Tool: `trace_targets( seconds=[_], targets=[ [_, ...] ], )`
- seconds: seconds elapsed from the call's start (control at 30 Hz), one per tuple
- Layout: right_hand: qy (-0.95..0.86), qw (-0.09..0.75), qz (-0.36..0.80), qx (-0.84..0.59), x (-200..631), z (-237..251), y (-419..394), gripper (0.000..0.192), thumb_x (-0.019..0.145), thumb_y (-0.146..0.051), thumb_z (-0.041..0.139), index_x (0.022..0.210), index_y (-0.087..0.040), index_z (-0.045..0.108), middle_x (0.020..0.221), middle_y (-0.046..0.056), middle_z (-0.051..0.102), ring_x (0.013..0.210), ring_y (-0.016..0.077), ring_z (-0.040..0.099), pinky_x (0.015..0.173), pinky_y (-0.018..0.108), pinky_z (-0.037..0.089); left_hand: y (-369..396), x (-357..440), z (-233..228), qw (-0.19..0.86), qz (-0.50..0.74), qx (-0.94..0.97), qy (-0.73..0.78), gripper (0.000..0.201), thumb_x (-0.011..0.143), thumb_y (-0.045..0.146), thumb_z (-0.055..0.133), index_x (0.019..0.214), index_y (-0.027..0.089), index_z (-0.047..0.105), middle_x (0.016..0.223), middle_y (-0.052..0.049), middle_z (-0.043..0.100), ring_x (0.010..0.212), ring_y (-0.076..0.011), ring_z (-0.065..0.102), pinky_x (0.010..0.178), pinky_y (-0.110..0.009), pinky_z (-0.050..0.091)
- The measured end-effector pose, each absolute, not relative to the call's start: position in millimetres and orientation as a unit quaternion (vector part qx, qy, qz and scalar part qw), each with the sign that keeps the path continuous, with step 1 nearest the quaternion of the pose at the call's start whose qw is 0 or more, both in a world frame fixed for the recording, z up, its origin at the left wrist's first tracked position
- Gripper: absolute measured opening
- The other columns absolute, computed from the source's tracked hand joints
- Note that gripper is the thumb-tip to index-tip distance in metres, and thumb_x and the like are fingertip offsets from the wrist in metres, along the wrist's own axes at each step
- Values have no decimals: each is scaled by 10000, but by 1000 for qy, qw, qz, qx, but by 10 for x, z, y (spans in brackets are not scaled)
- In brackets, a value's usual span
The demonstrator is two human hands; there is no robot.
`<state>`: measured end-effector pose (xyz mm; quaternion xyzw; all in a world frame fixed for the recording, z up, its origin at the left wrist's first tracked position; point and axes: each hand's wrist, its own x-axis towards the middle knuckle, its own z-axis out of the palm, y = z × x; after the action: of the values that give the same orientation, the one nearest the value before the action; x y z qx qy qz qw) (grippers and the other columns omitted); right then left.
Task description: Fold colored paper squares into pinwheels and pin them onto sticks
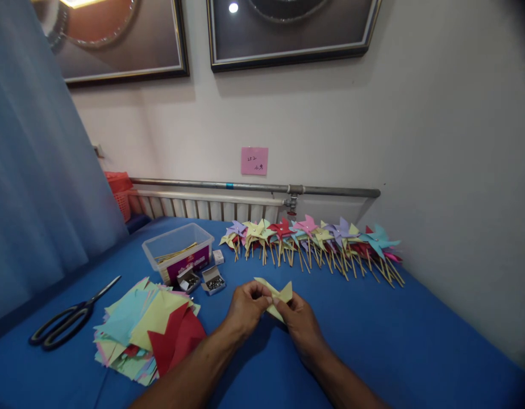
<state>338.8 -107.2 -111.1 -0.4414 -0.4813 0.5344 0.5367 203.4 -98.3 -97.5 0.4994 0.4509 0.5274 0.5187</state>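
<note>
Both hands meet low in the centre of the view, above the blue worktop [373, 335]. The left hand [244, 309] and the right hand [300, 321] pinch a folded yellow paper piece [278, 296] between fingertips, fingers closed narrowly on it; its points stick up toward 12 o'clock from the hands, clear of the cloth.

At 9 o'clock from the hands lies a loose stack of coloured paper squares [138, 329], a red sheet on its near side, its edge close to the left forearm. Farther out at 9 o'clock, black scissors [69, 321] rest near the worktop's left edge. At 11 o'clock stands a clear plastic tub [177, 250], with two small open boxes of pins [213, 280] just beside it, near the left hand.

From 12 to 2 o'clock a row of finished pinwheels [313, 238] lies along the far edge, sticks pointing toward the person, well apart from the hands. A pink note [254, 161] is stuck on the wall above a pipe [254, 186].

Bare blue surface spreads at 3 to 5 o'clock, out to the right edge by the wall.
</note>
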Motion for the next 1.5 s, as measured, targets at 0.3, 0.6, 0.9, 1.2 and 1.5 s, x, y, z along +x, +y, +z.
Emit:
trace_targets(
  seconds=[0.3, 0.6, 0.9, 1.2, 1.5],
  targets=[
    [-496, 528, 511, -462, 3409, -1157, -1033, 449, 691, -501, 733, 964, -144, 719, 817, 62, 759, 760, 255, 684, 676, 318, 515, -1007, 2070, -947, 504, 528, 504, 461, 207, 621, 294, 750, 659, 145, 612, 557, 42, 528, 520, -73, 424, 522, -210, 312],
    [-481, 526, 519, -472, 3373, -1042, -1092, 426, 681, -471, 737, 955, -146, 715, 800, 66, 760, 795, 281, 694, 660, 318, 520, -1016, 2075, -956, 486, 525, 516, 471, 109, 648, 236, 678, 670, 151, 614, 563, 44, 527, 529, -78, 427, 528, -208, 322],
    [-477, 526, 522, -473, 3384, -1079, -1078, 400, 670, -455, 747, 924, -148, 721, 774, 52, 756, 741, 257, 683, 638, 301, 506, -1022, 2074, -916, 495, 517, 512, 475, 89, 637, 210, 665, 664, 155, 600, 556, 43, 540, 515, -84, 446, 519, -209, 332],
    [-489, 513, 529, -467, 3384, -1039, -1101, 440, 681, -474, 737, 949, -126, 710, 777, 54, 747, 712, 240, 662, 635, 298, 488, -1019, 2057, -924, 489, 512, 525, 472, 52, 636, 189, 628, 656, 154, 596, 557, 43, 531, 527, -85, 445, 523, -209, 320],
    [-469, 514, 559, -451, 3391, -1059, -1113, 414, 677, -450, 752, 948, -142, 700, 735, 41, 726, 670, 216, 629, 588, 280, 459, -996, 2054, -969, 486, 511, 530, 471, 54, 641, 172, 646, 656, 155, 596, 559, 53, 510, 521, -76, 411, 532, -211, 307]
  ],
)
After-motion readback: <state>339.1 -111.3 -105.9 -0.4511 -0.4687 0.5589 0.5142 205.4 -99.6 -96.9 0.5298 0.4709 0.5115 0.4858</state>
